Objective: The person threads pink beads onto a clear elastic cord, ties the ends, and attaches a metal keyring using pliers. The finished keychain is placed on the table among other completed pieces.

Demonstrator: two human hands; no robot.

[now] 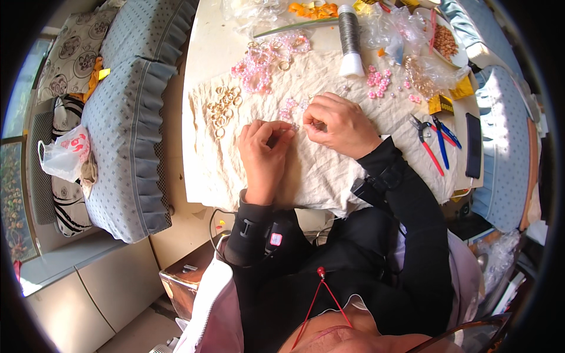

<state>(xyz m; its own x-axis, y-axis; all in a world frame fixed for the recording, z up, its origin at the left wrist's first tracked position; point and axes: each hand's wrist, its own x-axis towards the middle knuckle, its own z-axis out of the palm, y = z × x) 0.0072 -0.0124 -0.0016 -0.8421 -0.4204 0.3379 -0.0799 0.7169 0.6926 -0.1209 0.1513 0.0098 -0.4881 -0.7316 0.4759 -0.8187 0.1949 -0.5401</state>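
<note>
My left hand (263, 154) and my right hand (340, 124) rest close together on a cream cloth (329, 170) spread over a pale table (203, 65). Their fingertips meet over small pale pink beads (292, 109), pinching something tiny that I cannot make out clearly. A cluster of gold rings (222, 109) lies left of my left hand. A string of pink beads (259, 65) lies farther back.
A spool of grey wire (349, 38) stands at the back. Loose pink beads (378, 81), plastic bags (406, 29), red and blue pliers (435, 138) and a dark phone (473, 145) lie to the right. A blue-grey cushioned sofa (123, 117) runs along the left.
</note>
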